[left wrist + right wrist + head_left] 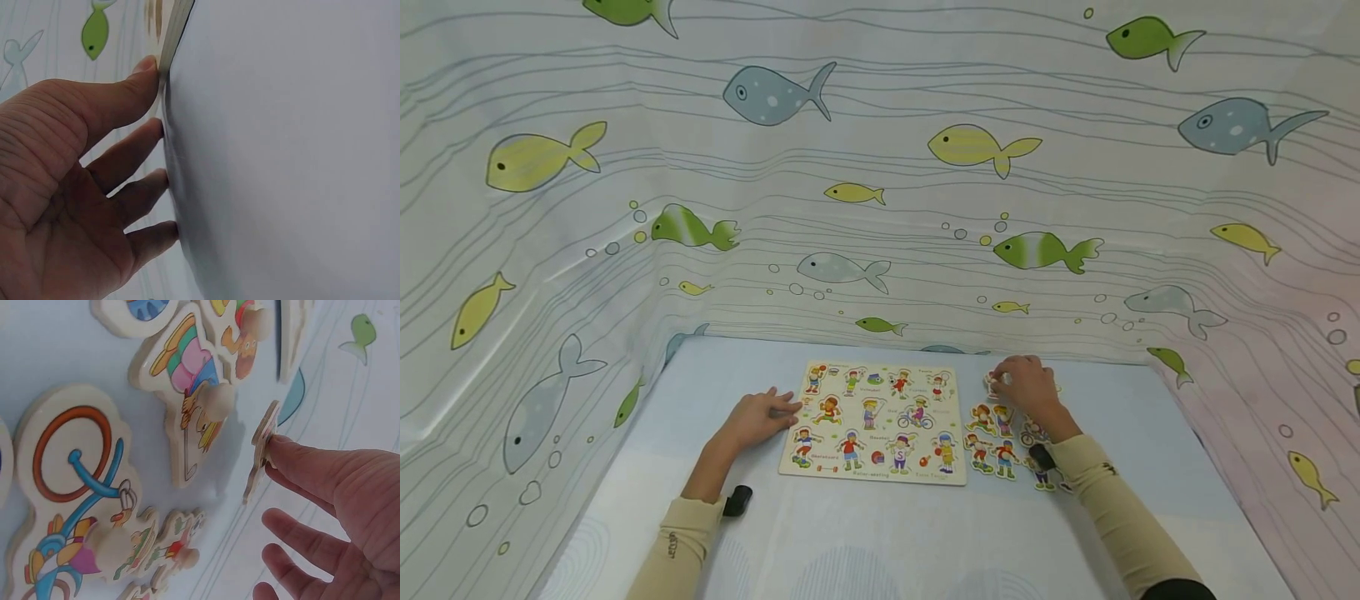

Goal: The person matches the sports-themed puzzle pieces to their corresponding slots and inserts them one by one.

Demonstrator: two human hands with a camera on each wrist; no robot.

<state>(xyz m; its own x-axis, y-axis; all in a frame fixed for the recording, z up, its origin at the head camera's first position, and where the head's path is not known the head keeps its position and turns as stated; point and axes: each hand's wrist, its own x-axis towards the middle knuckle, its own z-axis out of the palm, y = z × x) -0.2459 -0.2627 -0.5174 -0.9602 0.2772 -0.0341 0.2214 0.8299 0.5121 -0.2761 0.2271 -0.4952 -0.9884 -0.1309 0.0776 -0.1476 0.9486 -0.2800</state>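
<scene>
My right hand pinches a small wooden puzzle piece between thumb and fingers, raised over the table and seen nearly edge-on in the right wrist view. Loose knobbed pieces lie below it, among them a cyclist and a golfer. My left hand rests at the left edge of the puzzle board. In the left wrist view the thumb touches the board's edge, while the other fingers, slightly bent, reach the white tabletop. Printed sports figures cover the board.
Several loose pieces lie in a cluster right of the board. The pale table is bounded at the back and sides by a fish-print curtain. Small black devices are worn at the wrists.
</scene>
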